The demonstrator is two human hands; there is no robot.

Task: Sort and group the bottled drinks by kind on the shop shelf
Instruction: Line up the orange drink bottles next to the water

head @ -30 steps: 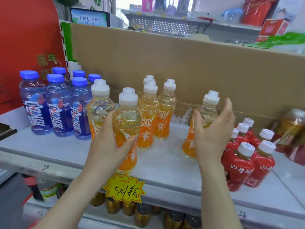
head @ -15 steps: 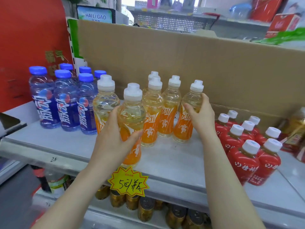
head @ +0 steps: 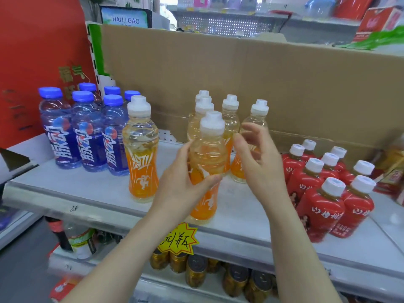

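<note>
Off rear bottle (head: 259, 110) now, right hand (head: 260, 165) relaxed, empty, left hand (head: 182, 184) gripping front orange bottle (head: 211, 147), HAI LI GAO sign (head: 126, 18)

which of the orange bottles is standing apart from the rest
The orange bottle furthest left, next to the blue bottles. Bare shelf separates it from the others, which cluster around the held bottle in the left hand.

The left hand (head: 185, 189) grips an orange bottle (head: 207, 169) near the shelf (head: 87, 193) edge; the right hand (head: 260, 158) hovers beside it, fingers loosely curled.
</note>
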